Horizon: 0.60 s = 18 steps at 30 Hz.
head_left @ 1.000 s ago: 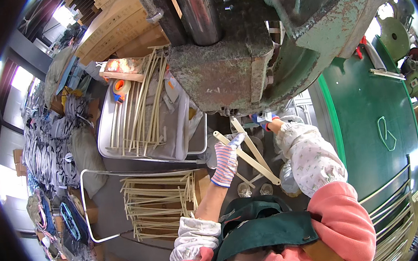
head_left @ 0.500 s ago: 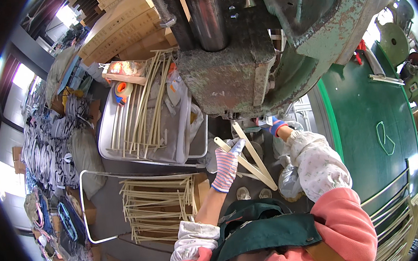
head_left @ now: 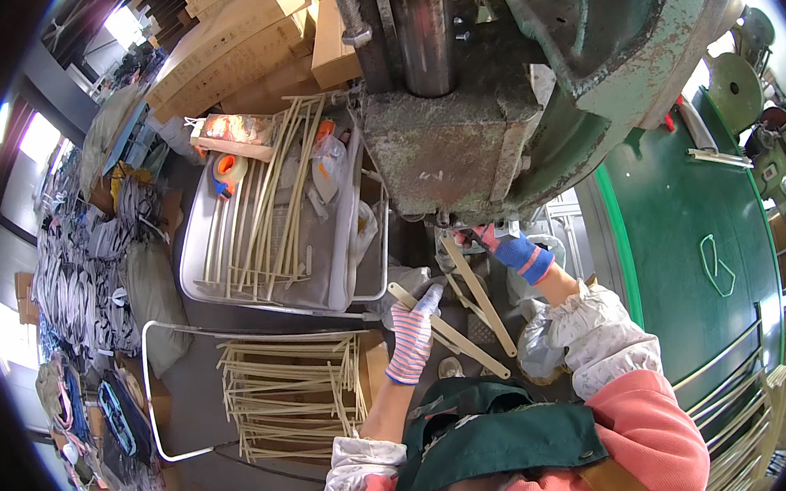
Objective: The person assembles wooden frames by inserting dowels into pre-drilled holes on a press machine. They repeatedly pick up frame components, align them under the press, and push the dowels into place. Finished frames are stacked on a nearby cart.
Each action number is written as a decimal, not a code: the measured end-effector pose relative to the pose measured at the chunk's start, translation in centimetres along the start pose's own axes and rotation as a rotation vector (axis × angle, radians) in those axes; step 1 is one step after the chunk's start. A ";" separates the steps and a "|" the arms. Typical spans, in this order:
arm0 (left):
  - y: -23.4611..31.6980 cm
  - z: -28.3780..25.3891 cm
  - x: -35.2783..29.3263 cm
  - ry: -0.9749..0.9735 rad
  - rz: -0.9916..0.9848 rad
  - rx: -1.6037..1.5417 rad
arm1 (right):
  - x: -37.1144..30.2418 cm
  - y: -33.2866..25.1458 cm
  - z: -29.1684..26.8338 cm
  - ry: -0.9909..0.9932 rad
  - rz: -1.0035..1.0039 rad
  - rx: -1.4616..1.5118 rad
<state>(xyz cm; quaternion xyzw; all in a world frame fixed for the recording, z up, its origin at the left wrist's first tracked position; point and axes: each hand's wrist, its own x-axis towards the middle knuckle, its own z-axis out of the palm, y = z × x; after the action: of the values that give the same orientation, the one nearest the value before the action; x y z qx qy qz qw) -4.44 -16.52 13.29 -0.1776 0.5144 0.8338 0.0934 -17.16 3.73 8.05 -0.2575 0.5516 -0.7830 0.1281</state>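
My left hand (head_left: 410, 338), in a red-and-white striped glove, is closed on a flat cream strip (head_left: 461, 342) with a small hole near its upper end. The strip slants down to the right, in front of my apron. A second cream strip (head_left: 482, 298) stands beside it, its upper end close under the head of the press (head_left: 446, 163). My right hand (head_left: 521, 256), in a blue glove with a red band, reaches under the press head. Its fingers look bent together near the tool there; what they hold is hidden.
A white tray (head_left: 193, 261) with long thin rods, a tape roll (head_left: 231, 170) and plastic bags stands left of the press. More rods (head_left: 294, 392) lie stacked below it. A green table (head_left: 677, 223) with a bent wire (head_left: 714, 266) is at the right; boxes (head_left: 230, 55) are piled behind.
My left hand has drawn the strip slightly down and left, away from the press and the second strip. More of my right hand now shows beneath the press head. The view has shifted a little.
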 end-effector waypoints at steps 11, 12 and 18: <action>6.4 -3.1 -6.7 0.056 0.103 0.249 | 0.2 0.7 3.6 0.107 -0.526 -2.221; 7.3 -3.8 -7.6 0.083 0.119 0.281 | 0.2 0.2 4.0 0.134 -0.491 -2.137; 12.7 -8.5 -13.6 0.270 0.413 0.249 | -2.0 -7.0 7.7 0.266 0.061 -1.255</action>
<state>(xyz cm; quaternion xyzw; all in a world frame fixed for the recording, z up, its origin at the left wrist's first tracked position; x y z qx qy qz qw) 5.52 -29.48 25.63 -0.1658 0.6462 0.7341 -0.1270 -10.68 1.10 16.02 -0.1682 0.9231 -0.3326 -0.0943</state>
